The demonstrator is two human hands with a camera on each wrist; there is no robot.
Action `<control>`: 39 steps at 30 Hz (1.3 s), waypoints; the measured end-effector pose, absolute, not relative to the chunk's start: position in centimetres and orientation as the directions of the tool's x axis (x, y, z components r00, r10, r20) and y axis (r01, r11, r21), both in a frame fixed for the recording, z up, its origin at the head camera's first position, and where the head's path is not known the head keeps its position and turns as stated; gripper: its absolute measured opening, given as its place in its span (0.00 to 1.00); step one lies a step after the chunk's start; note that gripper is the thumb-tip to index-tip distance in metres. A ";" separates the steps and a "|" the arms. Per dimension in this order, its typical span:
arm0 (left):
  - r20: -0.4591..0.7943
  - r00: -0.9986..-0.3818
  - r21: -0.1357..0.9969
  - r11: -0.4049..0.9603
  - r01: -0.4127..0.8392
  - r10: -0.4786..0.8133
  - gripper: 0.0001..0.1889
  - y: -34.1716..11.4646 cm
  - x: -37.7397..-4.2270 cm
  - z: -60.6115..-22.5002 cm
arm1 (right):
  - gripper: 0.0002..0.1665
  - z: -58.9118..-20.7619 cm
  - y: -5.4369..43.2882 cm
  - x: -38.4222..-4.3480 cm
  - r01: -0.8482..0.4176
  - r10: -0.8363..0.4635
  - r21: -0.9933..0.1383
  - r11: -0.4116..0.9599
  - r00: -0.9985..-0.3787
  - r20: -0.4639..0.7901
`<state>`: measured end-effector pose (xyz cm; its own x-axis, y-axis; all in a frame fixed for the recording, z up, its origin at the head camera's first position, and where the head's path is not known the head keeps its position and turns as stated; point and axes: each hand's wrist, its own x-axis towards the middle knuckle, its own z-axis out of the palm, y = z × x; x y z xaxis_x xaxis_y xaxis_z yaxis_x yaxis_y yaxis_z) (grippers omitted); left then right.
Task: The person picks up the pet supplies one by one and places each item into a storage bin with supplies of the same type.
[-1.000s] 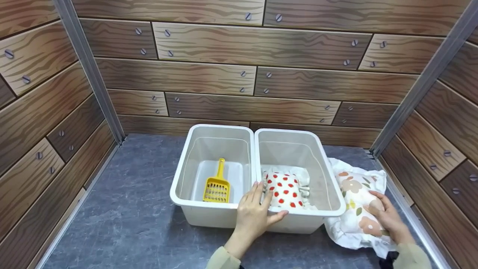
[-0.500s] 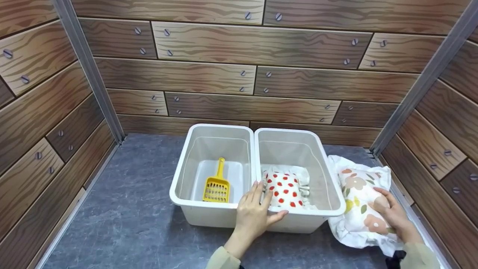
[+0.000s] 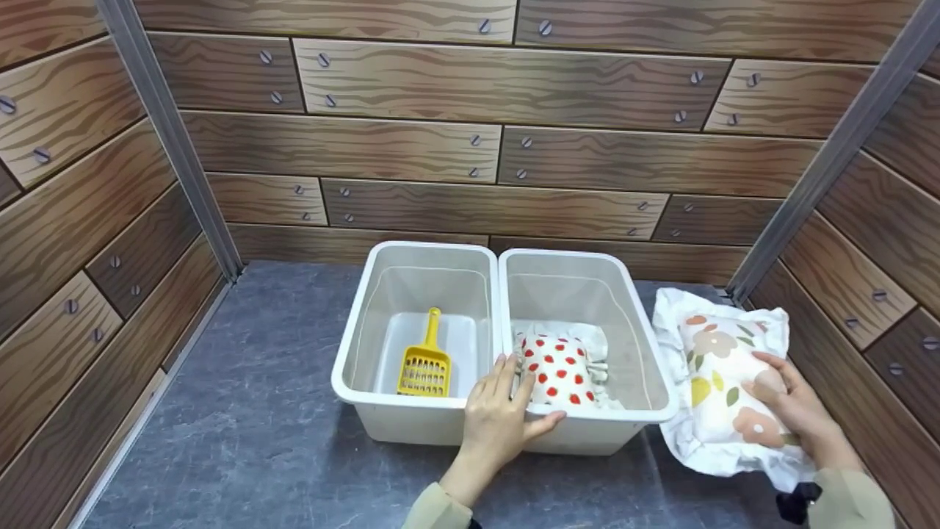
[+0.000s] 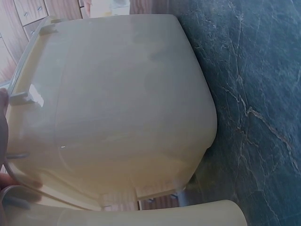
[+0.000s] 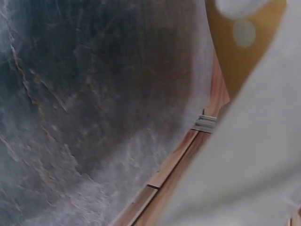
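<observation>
Two off-white plastic tubs stand side by side in the head view. My left hand point(image 3: 498, 411) rests across their meeting front rims, fingers fairly straight and thumb spread along the front of the right tub point(image 3: 587, 433). That tub holds a small white pillow with red strawberries point(image 3: 562, 371). A yellow slotted scoop point(image 3: 426, 366) lies in the left tub point(image 3: 411, 426). Beside the right tub, my right hand point(image 3: 797, 404) grips a white ruffled pillow with a flower print point(image 3: 723, 400) by its right side; some fingers are hidden. White cloth point(image 5: 244, 150) fills much of the right wrist view.
Dark grey marbled floor point(image 3: 220, 411) lies around the tubs. Wood-patterned walls point(image 3: 411, 150) enclose the back and both sides, with metal corner posts point(image 3: 815, 162). The right wall point(image 3: 844, 367) is close to my right hand.
My right hand has moved rightward and slightly upward in the head view, carrying the flower-print pillow away from the right tub. The left hand stays on the rims.
</observation>
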<state>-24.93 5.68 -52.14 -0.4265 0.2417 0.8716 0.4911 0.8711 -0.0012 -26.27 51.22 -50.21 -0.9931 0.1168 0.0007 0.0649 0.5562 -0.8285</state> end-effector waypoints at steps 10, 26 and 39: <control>0.859 -0.447 0.008 0.867 0.498 0.248 0.36 5.6 -24.7 -52.1 | 0.36 -48.3 51.5 -25.5 0.078 0.129 -0.803 0.591 -0.992 -0.001; 0.867 -0.435 0.004 0.867 0.498 0.245 0.37 5.7 -24.8 -52.1 | 0.37 -44.9 50.1 -25.8 0.005 0.122 -0.813 0.582 -0.989 0.081; 0.865 -0.439 0.017 0.863 0.506 0.241 0.37 5.7 -24.8 -52.1 | 0.36 -42.2 50.4 -25.6 -0.051 0.100 -0.823 0.566 -0.987 0.130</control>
<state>-24.77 5.68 -52.08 -0.4394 0.2406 0.8655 0.5056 0.8626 0.0169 -25.56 50.45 -42.18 -0.9865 0.0996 0.1299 -0.0513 0.5658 -0.8230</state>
